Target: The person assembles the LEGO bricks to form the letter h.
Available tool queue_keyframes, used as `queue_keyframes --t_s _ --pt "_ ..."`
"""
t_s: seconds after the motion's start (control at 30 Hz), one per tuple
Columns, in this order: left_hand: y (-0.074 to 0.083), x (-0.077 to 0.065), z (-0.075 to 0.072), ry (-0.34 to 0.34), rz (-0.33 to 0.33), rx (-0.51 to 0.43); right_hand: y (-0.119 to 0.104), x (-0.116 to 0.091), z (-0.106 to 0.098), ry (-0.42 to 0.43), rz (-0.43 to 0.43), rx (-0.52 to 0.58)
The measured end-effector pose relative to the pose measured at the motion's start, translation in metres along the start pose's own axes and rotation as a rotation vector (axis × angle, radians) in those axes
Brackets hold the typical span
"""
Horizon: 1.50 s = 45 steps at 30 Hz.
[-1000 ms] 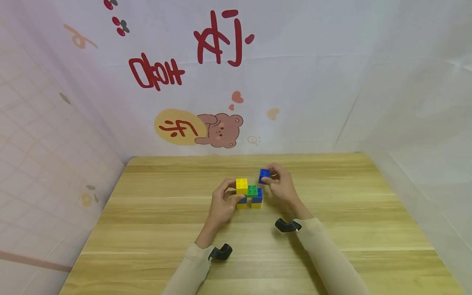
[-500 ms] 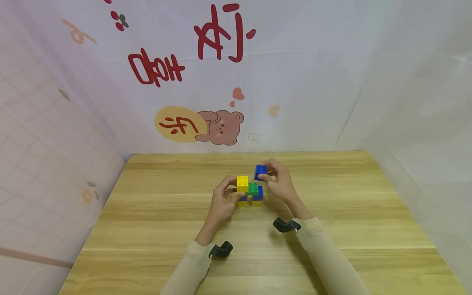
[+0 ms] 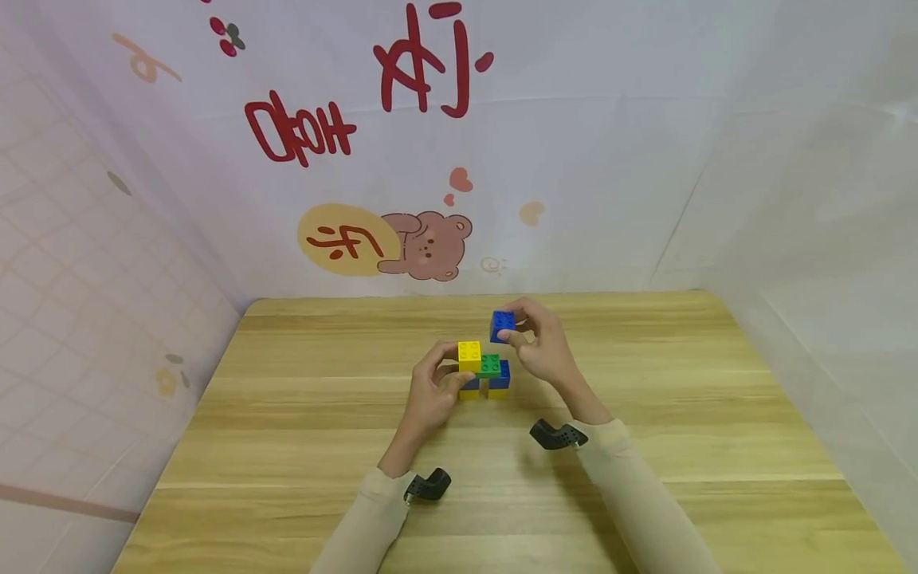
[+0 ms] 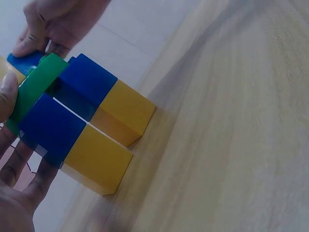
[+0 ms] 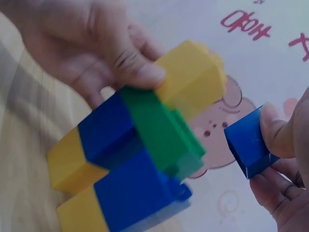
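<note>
Between thumb and fingers, my right hand [image 3: 547, 349] pinches a blue toy brick [image 3: 503, 322]; it is raised behind and above the brick structure, with its hollow underside showing in the right wrist view. My left hand [image 3: 428, 399] grips the yellow brick [image 3: 469, 355] at the structure's upper left, thumb in front near the green brick [image 5: 161, 130]. That green brick bridges two short columns. Each column has a blue brick [image 4: 53, 128] over a yellow brick [image 4: 99, 157] standing on the table. Other left fingers lie along the left column.
The wooden table [image 3: 323, 478] meets a printed white backdrop [image 3: 595, 199] at its far edge. A black wrist attachment [image 3: 429, 485] sits at the left cuff, and a similar black piece [image 3: 558, 436] at the right.
My right hand has lifted the blue brick up and to the left, over the rear of the structure. The left hand keeps its grip; the head view has tilted slightly.
</note>
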<state>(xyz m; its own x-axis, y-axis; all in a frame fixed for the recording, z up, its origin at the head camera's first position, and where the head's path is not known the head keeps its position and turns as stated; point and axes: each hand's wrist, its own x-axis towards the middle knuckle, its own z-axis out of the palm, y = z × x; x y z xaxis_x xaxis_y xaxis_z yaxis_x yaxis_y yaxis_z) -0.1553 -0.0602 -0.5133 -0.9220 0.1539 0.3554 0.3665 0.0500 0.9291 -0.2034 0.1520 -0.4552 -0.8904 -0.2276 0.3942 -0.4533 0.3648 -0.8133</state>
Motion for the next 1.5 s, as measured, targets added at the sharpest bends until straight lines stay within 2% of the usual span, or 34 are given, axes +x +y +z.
queue_keyframes --t_s 0.2,0.57,0.97,1.3,1.5 --pt "-0.001 0.002 0.001 0.0 -0.001 -0.001 -0.015 0.003 -0.001 0.0 -0.053 -0.003" --pt "0.001 0.002 0.001 0.013 -0.048 -0.013 -0.036 0.005 -0.001 -0.013 -0.168 -0.016" --pt "0.0 0.004 -0.001 0.012 -0.028 -0.046 -0.045 0.001 0.012 -0.057 -0.178 -0.048" --pt "-0.002 0.005 -0.004 -0.008 -0.005 -0.047 -0.048 -0.002 0.024 -0.051 -0.186 -0.033" --pt "-0.003 0.003 -0.005 -0.017 -0.013 -0.062 -0.049 -0.007 0.028 -0.048 -0.183 -0.042"
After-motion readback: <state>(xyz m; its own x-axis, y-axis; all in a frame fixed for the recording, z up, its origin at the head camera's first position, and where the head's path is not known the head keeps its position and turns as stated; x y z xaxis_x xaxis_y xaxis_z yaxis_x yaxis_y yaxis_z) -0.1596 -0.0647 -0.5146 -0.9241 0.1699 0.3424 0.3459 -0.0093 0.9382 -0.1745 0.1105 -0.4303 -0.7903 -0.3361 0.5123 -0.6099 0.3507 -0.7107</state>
